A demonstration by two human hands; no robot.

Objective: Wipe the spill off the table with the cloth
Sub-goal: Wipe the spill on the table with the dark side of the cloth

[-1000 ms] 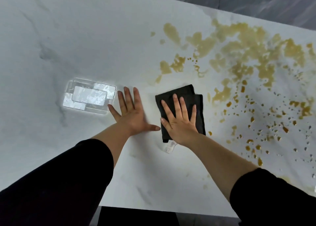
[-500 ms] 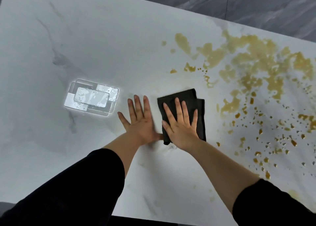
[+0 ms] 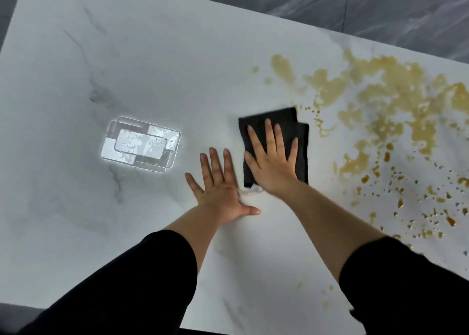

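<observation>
One bright patch [image 3: 142,144] lies left on the worktop [image 3: 127,55], spill [image 3: 380,101] right. Left hand [image 3: 220,190] rests flat, empty, fingers [image 3: 215,164] spread; right hand [image 3: 272,164] presses cloth [image 3: 281,117], straight-fingered.

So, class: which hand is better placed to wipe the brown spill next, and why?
The right hand: it lies flat on the black cloth, beside the brown spill. The left hand rests on bare table, farther from it.

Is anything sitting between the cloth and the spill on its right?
Nothing visible. The right hand presses the cloth flat, and only bare table separates it from the spill. The clear container lies away to the left.
</observation>
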